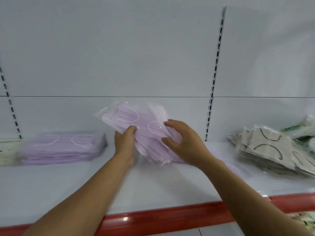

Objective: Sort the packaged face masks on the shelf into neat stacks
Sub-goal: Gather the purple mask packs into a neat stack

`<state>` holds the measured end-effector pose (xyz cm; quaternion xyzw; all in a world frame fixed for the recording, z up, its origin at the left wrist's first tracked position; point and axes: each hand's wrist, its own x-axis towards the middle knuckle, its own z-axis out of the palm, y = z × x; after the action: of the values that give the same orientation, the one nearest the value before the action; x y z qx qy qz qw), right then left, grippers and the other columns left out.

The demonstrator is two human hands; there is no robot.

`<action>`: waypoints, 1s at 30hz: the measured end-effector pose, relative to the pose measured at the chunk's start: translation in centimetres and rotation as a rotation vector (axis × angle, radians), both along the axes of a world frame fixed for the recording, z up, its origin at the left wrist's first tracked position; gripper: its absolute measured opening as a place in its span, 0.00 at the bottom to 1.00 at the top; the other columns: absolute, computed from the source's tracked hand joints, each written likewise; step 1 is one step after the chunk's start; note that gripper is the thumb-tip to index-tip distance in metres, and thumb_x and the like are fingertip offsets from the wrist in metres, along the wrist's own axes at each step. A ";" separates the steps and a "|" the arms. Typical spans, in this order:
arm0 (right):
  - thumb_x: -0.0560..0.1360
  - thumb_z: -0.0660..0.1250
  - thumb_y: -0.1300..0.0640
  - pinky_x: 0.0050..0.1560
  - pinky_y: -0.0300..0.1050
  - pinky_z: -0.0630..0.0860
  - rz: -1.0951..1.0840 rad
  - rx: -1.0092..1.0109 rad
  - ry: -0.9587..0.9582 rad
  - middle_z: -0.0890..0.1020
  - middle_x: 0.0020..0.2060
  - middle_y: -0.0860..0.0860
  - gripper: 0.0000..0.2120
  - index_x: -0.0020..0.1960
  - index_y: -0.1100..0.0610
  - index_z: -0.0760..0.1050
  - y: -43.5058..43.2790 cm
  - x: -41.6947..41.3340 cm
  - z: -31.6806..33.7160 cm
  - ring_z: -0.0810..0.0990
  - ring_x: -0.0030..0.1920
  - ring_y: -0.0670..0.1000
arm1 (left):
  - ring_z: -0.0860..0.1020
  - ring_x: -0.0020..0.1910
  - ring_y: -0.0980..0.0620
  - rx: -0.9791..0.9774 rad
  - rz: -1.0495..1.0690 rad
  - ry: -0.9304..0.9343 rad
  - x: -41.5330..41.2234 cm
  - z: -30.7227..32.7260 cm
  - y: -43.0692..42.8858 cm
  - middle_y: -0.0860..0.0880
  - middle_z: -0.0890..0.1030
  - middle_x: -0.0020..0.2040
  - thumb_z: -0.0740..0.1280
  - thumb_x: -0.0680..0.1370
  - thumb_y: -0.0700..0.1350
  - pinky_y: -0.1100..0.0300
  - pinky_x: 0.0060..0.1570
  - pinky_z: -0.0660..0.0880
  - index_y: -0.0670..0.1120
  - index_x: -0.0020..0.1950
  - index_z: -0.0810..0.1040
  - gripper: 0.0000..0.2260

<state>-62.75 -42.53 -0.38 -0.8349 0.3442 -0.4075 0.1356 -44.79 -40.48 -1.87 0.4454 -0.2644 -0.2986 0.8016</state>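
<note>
— Gripped with the left hand (125,142): a fanned bundle of lilac face masks in clear plastic packets (136,120), tilted at the middle of the white shelf (68,188).
— Clasped by the right hand (185,143) too, fingers curled round its right side.

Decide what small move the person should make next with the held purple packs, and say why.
Probably square the fanned purple packs between left hand and right hand before adding them to the purple stack at left: they are splayed and tilted, that stack lies even.
</note>
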 end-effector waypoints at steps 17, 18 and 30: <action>0.76 0.70 0.52 0.67 0.30 0.54 0.014 -0.077 -0.063 0.68 0.73 0.44 0.26 0.72 0.52 0.69 -0.9 2.3 -3.5 0.64 0.73 0.45 | 0.83 0.41 0.50 0.022 0.086 0.018 0.8 0.6 0.8 0.46 0.84 0.46 0.70 0.74 0.34 0.61 0.37 0.80 0.40 0.61 0.78 0.16; 0.76 0.70 0.53 0.67 0.31 0.55 -0.012 -0.088 -0.081 0.68 0.73 0.45 0.27 0.73 0.52 0.68 -0.8 2.2 -3.3 0.64 0.73 0.46 | 0.83 0.47 0.47 0.003 0.104 0.058 1.1 0.9 1.1 0.45 0.84 0.50 0.70 0.73 0.34 0.56 0.45 0.81 0.41 0.62 0.78 0.17; 0.66 0.71 0.36 0.67 0.40 0.65 0.055 0.347 -0.045 0.71 0.70 0.44 0.40 0.74 0.47 0.65 2.9 5.2 -0.4 0.70 0.68 0.44 | 0.84 0.46 0.47 -0.064 0.052 0.157 9.7 4.0 8.9 0.46 0.84 0.51 0.73 0.71 0.39 0.55 0.44 0.80 0.43 0.62 0.79 0.19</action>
<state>-57.52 -39.67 -0.83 -0.7987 0.3833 -0.3568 0.2965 -35.09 -31.56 2.15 0.4016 -0.1987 -0.3032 0.8410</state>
